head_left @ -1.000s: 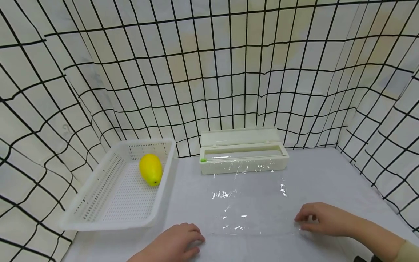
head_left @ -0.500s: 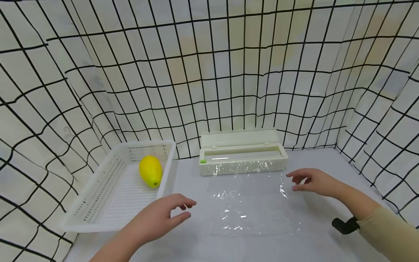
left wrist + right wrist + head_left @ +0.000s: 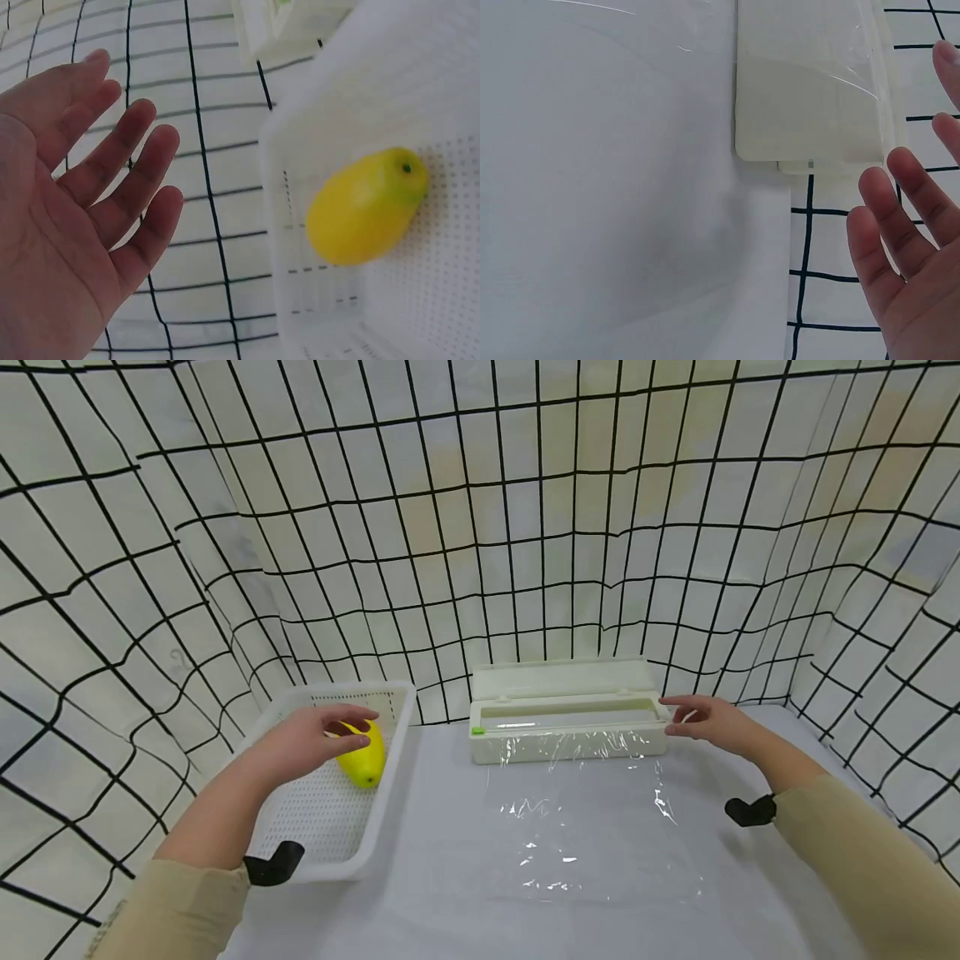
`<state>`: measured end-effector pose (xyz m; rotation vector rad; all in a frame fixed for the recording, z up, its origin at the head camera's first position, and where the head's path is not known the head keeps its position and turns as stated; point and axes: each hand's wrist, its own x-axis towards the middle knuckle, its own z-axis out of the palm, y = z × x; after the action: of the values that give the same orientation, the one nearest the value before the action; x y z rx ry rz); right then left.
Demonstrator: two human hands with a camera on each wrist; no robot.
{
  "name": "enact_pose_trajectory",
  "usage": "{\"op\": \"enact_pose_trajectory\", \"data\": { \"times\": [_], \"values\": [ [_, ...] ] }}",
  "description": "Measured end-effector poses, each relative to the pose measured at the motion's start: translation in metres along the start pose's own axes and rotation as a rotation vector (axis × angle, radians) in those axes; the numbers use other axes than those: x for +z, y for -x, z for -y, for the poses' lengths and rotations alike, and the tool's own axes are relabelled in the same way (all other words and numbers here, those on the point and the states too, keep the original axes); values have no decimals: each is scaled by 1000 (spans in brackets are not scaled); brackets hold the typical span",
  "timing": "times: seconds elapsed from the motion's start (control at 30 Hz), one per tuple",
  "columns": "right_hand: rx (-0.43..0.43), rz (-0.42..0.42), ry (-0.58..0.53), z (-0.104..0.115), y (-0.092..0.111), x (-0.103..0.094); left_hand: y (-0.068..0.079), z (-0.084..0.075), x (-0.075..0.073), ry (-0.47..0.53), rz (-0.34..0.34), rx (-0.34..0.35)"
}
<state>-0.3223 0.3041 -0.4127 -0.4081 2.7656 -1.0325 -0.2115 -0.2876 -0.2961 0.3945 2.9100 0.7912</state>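
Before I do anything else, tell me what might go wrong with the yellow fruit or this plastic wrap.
The yellow fruit looks smooth and rounded, and the left hand isn't gripping it, so it may slip or roll in the white basket.

The clear film runs from the open dispenser. If the right hand, close to the dispenser's end, bumps it, the film could shift or wrinkle.

Soft light glints off the clear film (image 3: 573,827); wrist views look dimmer.
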Motion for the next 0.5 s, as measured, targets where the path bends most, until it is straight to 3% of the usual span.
{"op": "enact_pose_trajectory", "data": {
  "times": [0.27,0.5],
  "values": [
    [103,20,-28,-9,-18,2,-27,58,-15,8,46,-136],
    [139,43,-27,-11,-26,6,-46,87,-12,72,100,-237]
  ]
}}
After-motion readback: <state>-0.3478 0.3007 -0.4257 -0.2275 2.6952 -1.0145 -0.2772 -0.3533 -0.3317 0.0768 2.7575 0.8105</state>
